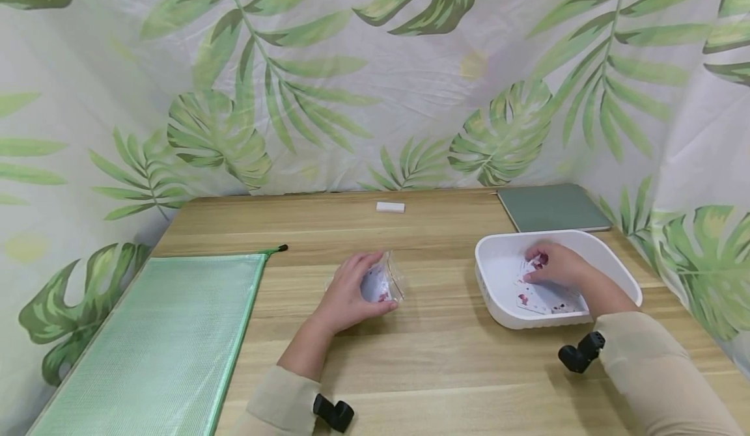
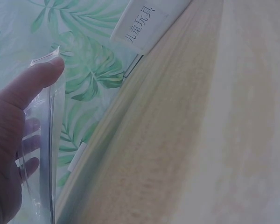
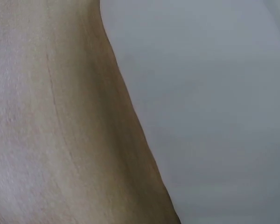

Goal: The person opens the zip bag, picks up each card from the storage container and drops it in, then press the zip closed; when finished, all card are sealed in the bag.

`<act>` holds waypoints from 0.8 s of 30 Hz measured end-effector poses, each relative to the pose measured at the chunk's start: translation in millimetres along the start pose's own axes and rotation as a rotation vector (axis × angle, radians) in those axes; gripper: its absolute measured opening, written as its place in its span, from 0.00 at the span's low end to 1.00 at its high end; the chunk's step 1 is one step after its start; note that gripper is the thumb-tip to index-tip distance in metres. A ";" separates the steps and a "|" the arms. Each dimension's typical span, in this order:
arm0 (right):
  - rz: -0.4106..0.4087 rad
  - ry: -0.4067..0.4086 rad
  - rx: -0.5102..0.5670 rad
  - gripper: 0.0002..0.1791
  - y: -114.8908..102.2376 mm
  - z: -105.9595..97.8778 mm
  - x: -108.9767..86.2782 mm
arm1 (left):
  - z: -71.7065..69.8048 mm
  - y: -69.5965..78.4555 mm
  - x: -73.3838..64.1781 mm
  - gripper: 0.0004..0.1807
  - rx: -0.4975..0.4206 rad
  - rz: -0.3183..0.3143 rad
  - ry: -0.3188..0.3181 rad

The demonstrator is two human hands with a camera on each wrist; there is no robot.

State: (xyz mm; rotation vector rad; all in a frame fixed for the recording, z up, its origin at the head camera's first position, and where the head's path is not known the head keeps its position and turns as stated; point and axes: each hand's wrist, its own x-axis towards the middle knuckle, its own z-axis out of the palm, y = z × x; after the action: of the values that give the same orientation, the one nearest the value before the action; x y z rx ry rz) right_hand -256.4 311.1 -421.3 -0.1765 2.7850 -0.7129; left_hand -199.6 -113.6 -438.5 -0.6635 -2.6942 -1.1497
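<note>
My left hand (image 1: 351, 296) holds a clear plastic bag (image 1: 395, 280) over the middle of the table, thumb on one side and fingers on the other. White cards with red print show inside the bag; in the left wrist view, the clear bag (image 2: 45, 140) stands edge-on in the grip. On the right, my right hand (image 1: 559, 270) reaches into a white plastic tub (image 1: 495, 299). Its thumb and fingers pinch a card with red print (image 1: 538, 263). More white cards (image 1: 536, 300) lie below it on the tub's floor. The right wrist view shows only table and tub wall.
A green mesh zip pouch (image 1: 158, 338) covers the table's left side. Behind the tub lies a dark green notebook (image 1: 551, 207), and a small white block (image 1: 390, 207) sits near the back edge. A leaf-patterned cloth (image 1: 410, 84) hangs behind the wooden table (image 1: 422, 371).
</note>
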 end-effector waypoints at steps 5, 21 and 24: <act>0.041 0.024 0.009 0.25 -0.8 -4.1 -2.6 | -0.4 0.5 -0.2 0.49 -0.001 -0.007 -0.002; 0.018 0.065 0.138 0.19 -12.5 -42.5 -30.0 | -0.6 0.7 -0.6 0.50 -0.010 -0.015 -0.003; 0.019 0.072 0.152 0.22 -16.5 -47.2 -35.0 | -0.8 1.2 -0.7 0.50 -0.006 -0.014 -0.004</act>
State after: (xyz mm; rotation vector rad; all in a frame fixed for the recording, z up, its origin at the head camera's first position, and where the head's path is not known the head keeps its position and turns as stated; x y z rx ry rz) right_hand -235.2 324.5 -365.7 -0.0963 2.7804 -0.9386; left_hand -198.5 -113.6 -437.3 -0.6499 -2.7041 -1.1620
